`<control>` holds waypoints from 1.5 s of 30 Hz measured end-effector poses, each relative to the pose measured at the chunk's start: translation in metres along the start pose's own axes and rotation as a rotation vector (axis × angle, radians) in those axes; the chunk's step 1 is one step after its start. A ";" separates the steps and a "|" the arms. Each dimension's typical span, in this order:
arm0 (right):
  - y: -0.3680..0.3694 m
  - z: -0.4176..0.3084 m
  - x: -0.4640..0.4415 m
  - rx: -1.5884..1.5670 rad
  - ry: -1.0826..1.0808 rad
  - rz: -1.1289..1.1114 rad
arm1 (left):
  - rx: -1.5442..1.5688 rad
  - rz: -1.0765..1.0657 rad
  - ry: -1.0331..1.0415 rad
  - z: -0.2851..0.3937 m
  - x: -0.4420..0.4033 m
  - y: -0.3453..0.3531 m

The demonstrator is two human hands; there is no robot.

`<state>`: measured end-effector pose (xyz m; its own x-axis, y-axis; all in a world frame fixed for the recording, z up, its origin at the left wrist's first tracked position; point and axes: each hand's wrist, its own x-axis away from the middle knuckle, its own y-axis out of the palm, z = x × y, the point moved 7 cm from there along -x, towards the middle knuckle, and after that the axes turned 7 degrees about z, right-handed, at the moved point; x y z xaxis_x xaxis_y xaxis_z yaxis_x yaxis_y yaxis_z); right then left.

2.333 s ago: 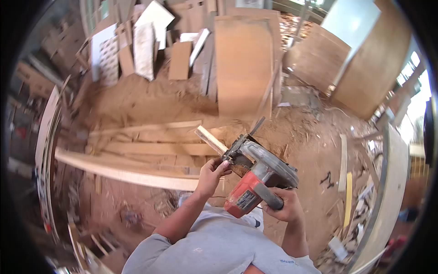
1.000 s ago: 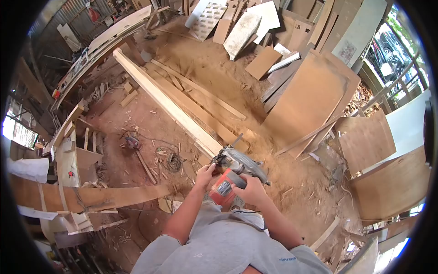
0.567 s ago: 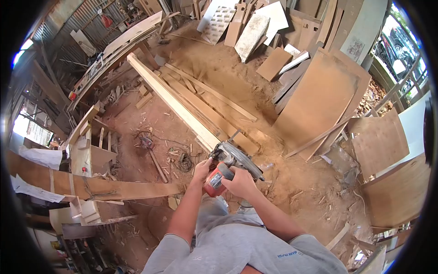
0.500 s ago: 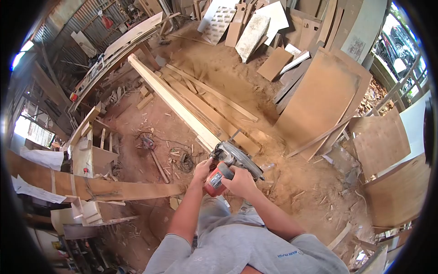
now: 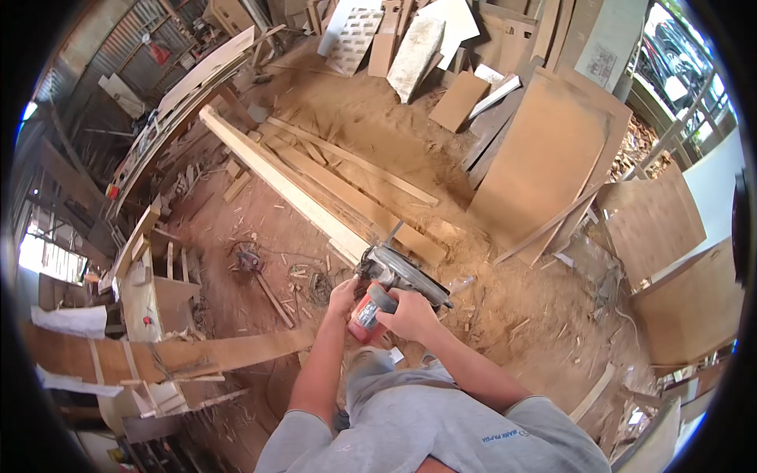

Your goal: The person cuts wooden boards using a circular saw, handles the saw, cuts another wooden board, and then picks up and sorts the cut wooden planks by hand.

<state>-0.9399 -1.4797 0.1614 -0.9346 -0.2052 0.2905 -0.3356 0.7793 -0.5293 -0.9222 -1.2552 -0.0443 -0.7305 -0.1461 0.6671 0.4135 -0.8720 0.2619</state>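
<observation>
1. A circular saw (image 5: 404, 274), its metal guard curved and its housing red, sits at the near end of a long, smooth, pale wooden board (image 5: 276, 177).
2. The right hand (image 5: 412, 315) curls its fingers round the saw's handle; the left hand (image 5: 344, 296) touches its edge, grip unclear.

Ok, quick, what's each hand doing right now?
Left hand: at the edge of the circular saw, by the near end of the long board; grip can't be told.
Right hand: closed on the circular saw's handle.
</observation>
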 end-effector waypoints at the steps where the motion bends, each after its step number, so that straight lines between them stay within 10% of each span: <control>1: 0.003 -0.001 -0.002 -0.002 -0.001 0.007 | 0.006 -0.007 -0.016 0.003 0.001 0.000; 23: 0.039 -0.044 -0.073 -0.028 -0.035 -0.008 | -0.147 -0.458 -0.335 0.066 0.097 -0.039; 45: 0.093 -0.115 -0.179 -0.113 -0.069 -0.023 | -0.162 0.046 0.159 0.128 -0.006 -0.122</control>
<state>-0.7904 -1.3023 0.1515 -0.9340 -0.2609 0.2440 -0.3452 0.8348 -0.4289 -0.8990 -1.0877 0.0095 -0.7946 -0.2484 0.5539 0.3654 -0.9243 0.1098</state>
